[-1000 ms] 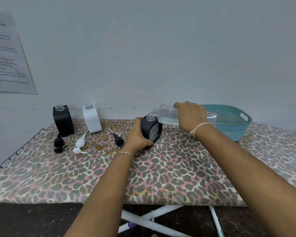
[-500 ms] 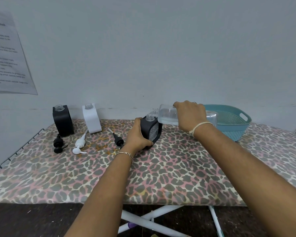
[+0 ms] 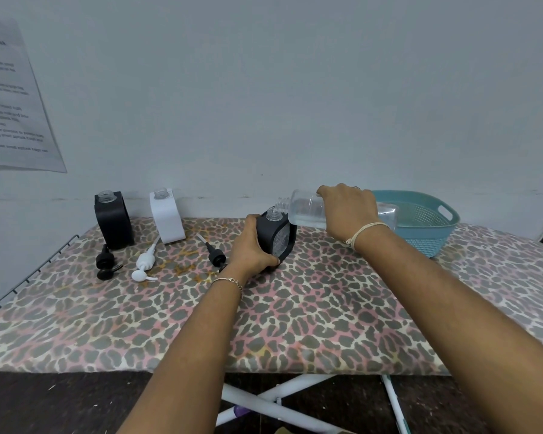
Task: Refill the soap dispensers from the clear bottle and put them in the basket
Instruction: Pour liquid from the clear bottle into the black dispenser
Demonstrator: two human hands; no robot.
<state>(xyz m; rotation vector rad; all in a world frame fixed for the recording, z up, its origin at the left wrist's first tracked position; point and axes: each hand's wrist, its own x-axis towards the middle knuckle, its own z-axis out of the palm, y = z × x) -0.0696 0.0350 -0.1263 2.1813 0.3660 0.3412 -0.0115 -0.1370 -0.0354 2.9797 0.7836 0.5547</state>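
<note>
clear glossy plastic bottle point(image 3: 308, 208), matt black dispenser point(image 3: 276, 238), perforated teal plastic basket point(image 3: 427, 223), leopard-print cloth board cover point(image 3: 295, 308).

No text can be read. A printed sheet point(image 3: 13, 98) on the wall point(image 3: 264, 89) at the left carries a bold heading and several lines of type (all too blurred to make out). The tilted black soap dispenser point(image 3: 275, 239) has a grey front panel, its marks likewise illegible.

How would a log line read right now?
phase: refill | left hand: grips black dispenser | right hand: tips clear bottle
</note>
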